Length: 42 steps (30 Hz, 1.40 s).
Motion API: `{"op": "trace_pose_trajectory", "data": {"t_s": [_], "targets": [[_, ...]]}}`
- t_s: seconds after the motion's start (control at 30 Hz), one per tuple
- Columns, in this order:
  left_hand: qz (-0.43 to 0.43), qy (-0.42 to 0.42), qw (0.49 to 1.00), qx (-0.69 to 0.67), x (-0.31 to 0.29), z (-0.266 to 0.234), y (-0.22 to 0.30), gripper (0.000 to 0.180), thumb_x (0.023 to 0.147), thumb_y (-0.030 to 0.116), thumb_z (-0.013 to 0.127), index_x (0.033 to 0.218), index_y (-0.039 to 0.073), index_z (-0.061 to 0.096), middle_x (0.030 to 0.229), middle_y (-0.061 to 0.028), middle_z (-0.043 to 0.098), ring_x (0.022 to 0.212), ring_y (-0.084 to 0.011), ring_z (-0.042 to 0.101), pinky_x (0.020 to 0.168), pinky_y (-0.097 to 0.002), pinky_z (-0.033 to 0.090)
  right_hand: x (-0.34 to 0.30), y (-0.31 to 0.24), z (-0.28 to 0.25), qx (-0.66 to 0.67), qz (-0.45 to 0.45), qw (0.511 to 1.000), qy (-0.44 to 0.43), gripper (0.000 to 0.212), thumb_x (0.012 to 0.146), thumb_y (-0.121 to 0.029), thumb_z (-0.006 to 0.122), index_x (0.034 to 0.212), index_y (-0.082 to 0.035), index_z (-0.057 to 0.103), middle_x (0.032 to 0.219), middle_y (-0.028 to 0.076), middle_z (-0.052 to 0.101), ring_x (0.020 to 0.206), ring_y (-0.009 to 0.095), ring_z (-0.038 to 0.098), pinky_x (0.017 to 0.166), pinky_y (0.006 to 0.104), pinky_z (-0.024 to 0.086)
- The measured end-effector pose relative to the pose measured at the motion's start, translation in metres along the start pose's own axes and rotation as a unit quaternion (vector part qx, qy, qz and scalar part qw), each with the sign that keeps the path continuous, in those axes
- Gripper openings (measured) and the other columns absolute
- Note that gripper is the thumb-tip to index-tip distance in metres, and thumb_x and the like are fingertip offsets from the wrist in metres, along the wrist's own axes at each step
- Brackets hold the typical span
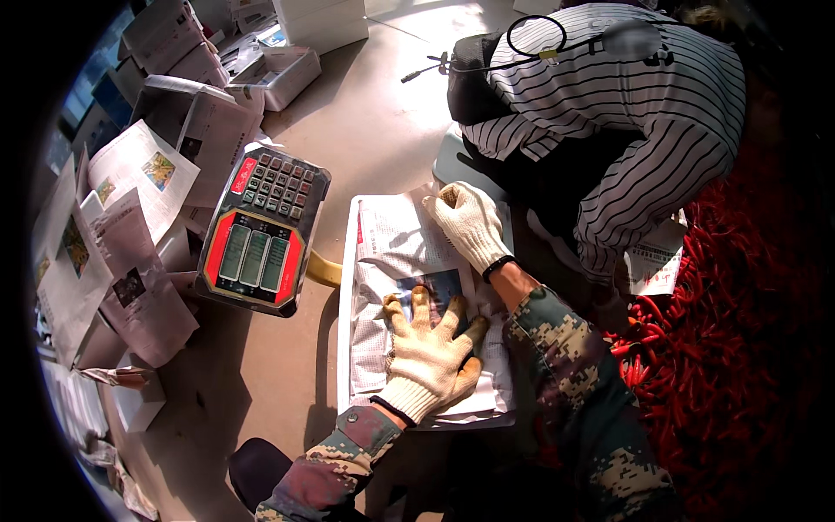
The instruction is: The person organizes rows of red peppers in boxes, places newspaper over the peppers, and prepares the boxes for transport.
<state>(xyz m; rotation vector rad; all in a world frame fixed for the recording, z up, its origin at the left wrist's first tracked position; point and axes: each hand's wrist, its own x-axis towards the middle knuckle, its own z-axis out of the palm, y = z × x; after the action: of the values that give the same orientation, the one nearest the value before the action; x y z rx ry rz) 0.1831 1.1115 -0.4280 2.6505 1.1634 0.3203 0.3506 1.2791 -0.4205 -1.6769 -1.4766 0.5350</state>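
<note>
A white foam box (346, 348) stands in front of me, covered over the top with newspaper sheets (383, 230). My left hand (430, 352), in a cream knit glove with stained fingertips, lies flat on the paper with its fingers spread. At the box's far right part, my right hand (470, 226), gloved alike, is closed with curled fingers at the edge of the newspaper. Its fingertips are partly hidden, but the paper runs up to them. What lies under the paper is out of sight.
A weighing scale's display and keypad (261, 230) stand left of the box. Newspaper-lined boxes (148, 261) crowd the far left. At right, a person in a striped top (644, 113) bends beside a large heap of red chillies (687, 365). A white box (291, 78) stands farther back.
</note>
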Motion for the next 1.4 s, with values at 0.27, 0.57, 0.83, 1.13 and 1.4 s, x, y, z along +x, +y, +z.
{"op": "trace_pose_trajectory", "data": {"t_s": [0.27,0.57,0.83,1.13,1.4], "targets": [[-0.003,0.096,0.995,-0.031,-0.008,-0.024,-0.01,0.075,0.085,0.057,0.079,0.147,0.017,0.069,0.154,-0.0218,0.059,0.146,-0.0575,0.047,0.119,-0.0849,0.024,-0.025,0.026,0.024,0.007,0.118,0.993,-0.006,0.034,0.093,-0.032,0.078,0.107,-0.001,0.075,0.101,0.019,0.076,0.095,0.038,0.076,0.088,0.0444,0.06],[0.062,-0.02,0.998,-0.011,-0.018,0.017,0.008,0.073,0.09,0.062,0.073,0.152,0.025,0.066,0.16,-0.0198,0.055,0.144,-0.0622,0.046,0.115,-0.0899,0.024,0.007,-0.01,-0.028,-0.22,-0.287,0.931,0.053,0.033,0.099,-0.024,0.074,0.121,0.0,0.076,0.139,0.023,0.071,0.13,0.044,0.067,0.116,0.0528,0.05],[0.062,-0.019,0.997,-0.05,-0.016,0.015,0.027,0.068,0.093,0.056,0.072,0.152,0.023,0.065,0.162,-0.0181,0.053,0.15,-0.059,0.041,0.12,-0.0852,0.021,-0.006,0.014,0.011,-0.27,-0.26,0.902,-0.214,0.063,0.107,-0.049,0.058,0.161,-0.017,0.058,0.17,0.017,0.047,0.156,0.043,0.042,0.129,0.0519,0.04],[0.132,0.014,0.991,-0.005,-0.086,0.075,0.046,0.073,0.09,0.039,0.072,0.16,0.023,0.059,0.165,-0.0172,0.049,0.156,-0.0584,0.034,0.12,-0.0902,0.016,-0.007,-0.012,0.021,-0.256,-0.251,0.902,-0.24,0.065,0.109,-0.055,0.055,0.161,-0.016,0.058,0.169,0.018,0.051,0.156,0.043,0.045,0.129,0.0521,0.038],[0.17,0.066,0.981,-0.063,-0.089,0.03,0.067,0.062,0.092,0.027,0.065,0.154,0.021,0.062,0.159,-0.0115,0.056,0.146,-0.0461,0.051,0.127,-0.0758,0.028,-0.007,-0.032,-0.023,-0.254,-0.26,0.918,-0.158,0.07,0.111,-0.054,0.054,0.158,-0.002,0.058,0.162,0.028,0.057,0.152,0.047,0.05,0.128,0.0535,0.039]]}}
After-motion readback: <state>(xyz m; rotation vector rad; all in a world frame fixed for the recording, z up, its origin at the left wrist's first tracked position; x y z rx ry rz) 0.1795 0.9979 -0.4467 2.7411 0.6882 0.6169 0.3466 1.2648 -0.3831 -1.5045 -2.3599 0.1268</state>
